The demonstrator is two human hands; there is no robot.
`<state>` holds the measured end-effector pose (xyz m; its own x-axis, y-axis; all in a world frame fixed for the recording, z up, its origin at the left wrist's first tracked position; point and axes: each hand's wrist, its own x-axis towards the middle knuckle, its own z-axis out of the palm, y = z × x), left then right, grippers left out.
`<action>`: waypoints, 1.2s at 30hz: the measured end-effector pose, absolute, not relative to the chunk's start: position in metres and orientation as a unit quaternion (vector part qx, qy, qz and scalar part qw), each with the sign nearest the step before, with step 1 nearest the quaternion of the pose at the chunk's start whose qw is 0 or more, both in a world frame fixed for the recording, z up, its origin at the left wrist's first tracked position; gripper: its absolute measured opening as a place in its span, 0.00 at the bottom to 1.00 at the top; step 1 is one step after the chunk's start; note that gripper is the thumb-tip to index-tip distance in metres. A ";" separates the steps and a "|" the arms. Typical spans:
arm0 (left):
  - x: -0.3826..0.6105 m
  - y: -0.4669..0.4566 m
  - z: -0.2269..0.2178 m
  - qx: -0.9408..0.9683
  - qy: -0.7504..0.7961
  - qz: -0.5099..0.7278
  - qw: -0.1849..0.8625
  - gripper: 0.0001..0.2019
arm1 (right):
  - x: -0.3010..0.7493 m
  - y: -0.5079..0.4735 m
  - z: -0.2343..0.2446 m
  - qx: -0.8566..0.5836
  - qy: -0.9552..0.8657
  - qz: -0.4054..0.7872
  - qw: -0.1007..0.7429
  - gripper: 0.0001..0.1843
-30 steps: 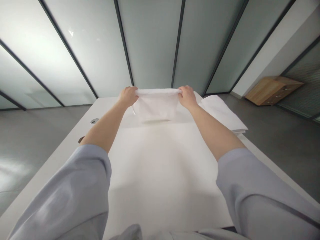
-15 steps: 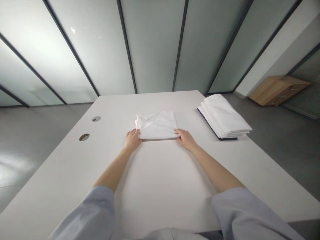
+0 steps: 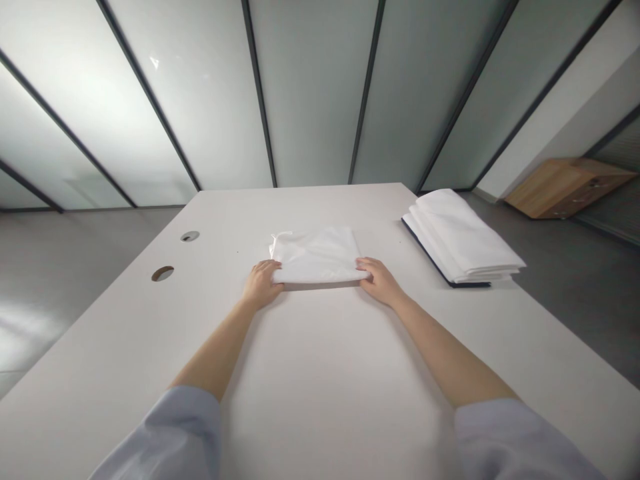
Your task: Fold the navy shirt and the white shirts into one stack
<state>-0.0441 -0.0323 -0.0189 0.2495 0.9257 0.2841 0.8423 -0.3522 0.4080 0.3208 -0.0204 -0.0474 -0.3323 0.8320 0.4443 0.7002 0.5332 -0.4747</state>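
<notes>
A folded white cloth bag [image 3: 320,257] with a thin drawstring at its far left corner lies near the middle of the white table [image 3: 320,373]. My left hand [image 3: 263,283] is closed on the bag's near left corner, thumb below and fingers on top. At the near right corner my right hand [image 3: 377,279] grips it in the same way. The near edge is lifted slightly, with a narrow shadow under it. Wrinkles cross the bag's upper face.
To the right, a stack of folded white cloth [image 3: 463,237] rests on a dark sheet [image 3: 430,257] near the table's edge. Two round cable holes pierce the table at left. A frosted glass wall [image 3: 315,93] stands behind, and a wooden cabinet [image 3: 560,187] stands on the floor at right.
The bag's near edge has come slightly up and toward me, with both hands still on its corners. My view has shifted a little.
</notes>
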 end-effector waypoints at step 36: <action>-0.056 0.033 -0.022 0.661 0.633 0.348 0.206 0.24 | 0.281 -0.050 -0.016 -0.514 -0.835 0.066 0.188 0.25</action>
